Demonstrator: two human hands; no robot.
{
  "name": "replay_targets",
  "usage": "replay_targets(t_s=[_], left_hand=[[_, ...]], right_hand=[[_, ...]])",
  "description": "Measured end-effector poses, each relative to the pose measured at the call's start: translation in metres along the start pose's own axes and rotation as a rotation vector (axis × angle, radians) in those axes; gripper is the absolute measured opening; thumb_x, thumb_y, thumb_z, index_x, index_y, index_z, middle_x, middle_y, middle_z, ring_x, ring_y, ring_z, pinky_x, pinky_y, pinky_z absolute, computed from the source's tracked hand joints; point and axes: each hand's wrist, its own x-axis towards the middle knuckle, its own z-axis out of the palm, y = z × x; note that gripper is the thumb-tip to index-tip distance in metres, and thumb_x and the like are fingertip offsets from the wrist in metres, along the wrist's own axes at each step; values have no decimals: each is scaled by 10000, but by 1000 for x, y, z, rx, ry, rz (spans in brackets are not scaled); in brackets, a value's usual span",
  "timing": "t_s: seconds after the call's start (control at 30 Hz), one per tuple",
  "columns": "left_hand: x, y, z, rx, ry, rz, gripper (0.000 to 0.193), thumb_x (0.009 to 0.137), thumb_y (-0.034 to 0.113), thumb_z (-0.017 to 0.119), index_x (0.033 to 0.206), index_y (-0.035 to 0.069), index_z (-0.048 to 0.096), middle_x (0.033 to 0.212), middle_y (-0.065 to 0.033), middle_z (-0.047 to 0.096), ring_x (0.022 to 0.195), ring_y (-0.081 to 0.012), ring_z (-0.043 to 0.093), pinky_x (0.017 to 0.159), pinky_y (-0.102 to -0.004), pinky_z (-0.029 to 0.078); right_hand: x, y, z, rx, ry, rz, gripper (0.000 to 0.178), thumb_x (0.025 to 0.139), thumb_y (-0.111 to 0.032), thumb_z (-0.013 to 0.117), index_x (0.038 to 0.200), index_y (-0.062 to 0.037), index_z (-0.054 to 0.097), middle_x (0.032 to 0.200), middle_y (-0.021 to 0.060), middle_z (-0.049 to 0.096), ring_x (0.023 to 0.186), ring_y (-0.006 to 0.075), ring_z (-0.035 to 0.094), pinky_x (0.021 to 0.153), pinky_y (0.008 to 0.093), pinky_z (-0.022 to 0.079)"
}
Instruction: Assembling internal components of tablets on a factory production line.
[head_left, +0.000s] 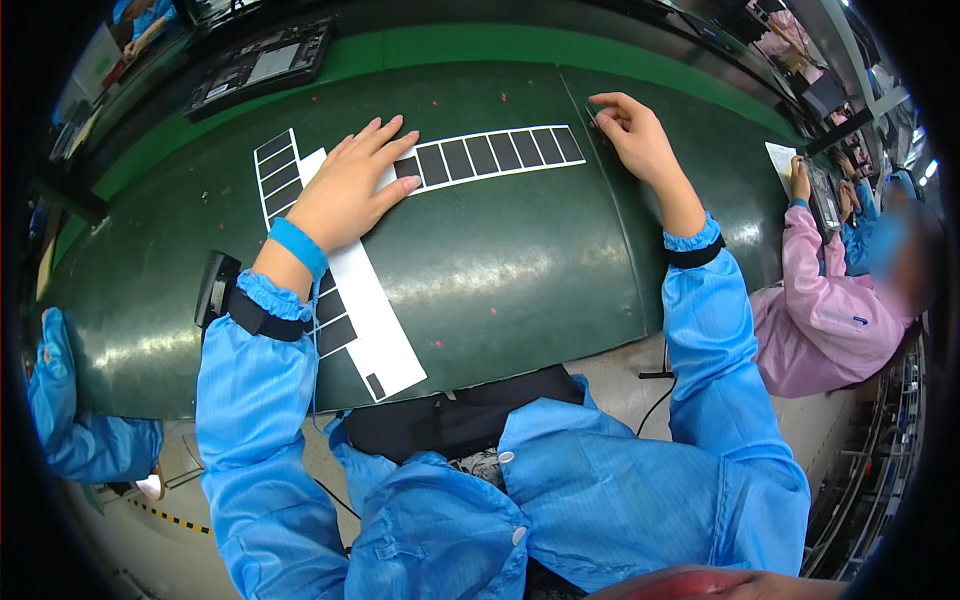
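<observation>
My left hand (345,185) lies flat with its fingers spread, pressing on sheets on the green tabletop. From under its fingertips a white strip with a row of black rectangular stickers (480,157) runs to the right. Beneath the same hand a plain white strip (375,315) slants toward me, with a small black patch at its near end. Partly hidden below that lies another strip of black rectangles (278,170). Just past the right end of the sticker row, my right hand (640,140) is raised with bent fingers drawn together. A thin dark edge shows at its fingertips, too small to name.
A dark electronic panel (262,65) rests on the far left ledge. At the right, a person in a pink smock (825,300) handles a device and a white sheet (783,165). A blue sleeve (90,440) of another person shows at the left edge. A seam crosses the green table (500,270).
</observation>
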Motion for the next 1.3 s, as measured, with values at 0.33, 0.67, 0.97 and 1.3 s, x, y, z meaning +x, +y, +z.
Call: replay_targets(t_s=[0.33,0.67,0.97,1.3], left_hand=[[0,1,-1,-7,-15,-13,538,954,400,512,1401,110,437,1498,-155,336,1397,-349,281,1147,-449,229],[-1,2,-3,13,-3,-1,508,947,305,544,1399,99,439,1496,-151,343,1401,-347,274,1143,-427,241],[-1,2,-1,-14,-11,-13,503,947,305,541,1397,105,442,1496,-154,342,1399,-357,275,1141,-433,241],[-1,2,-1,-7,-1,-6,509,945,305,545,1398,99,440,1495,-153,344,1402,-352,271,1143,-430,243]], right_hand=[[-2,-7,-1,-110,31,36,272,867,-155,631,1104,-23,646,854,58,661,680,128,600,687,279,491],[-3,-14,0,-156,-9,12,255,828,-192,672,1012,-16,685,724,52,643,641,121,575,657,275,485],[-4,-17,-3,-207,-41,59,270,808,-185,676,998,6,698,701,63,652,655,139,598,658,284,494],[-5,-19,-2,-264,-37,26,250,846,-185,644,993,11,696,836,149,696,758,220,660,737,324,514]])
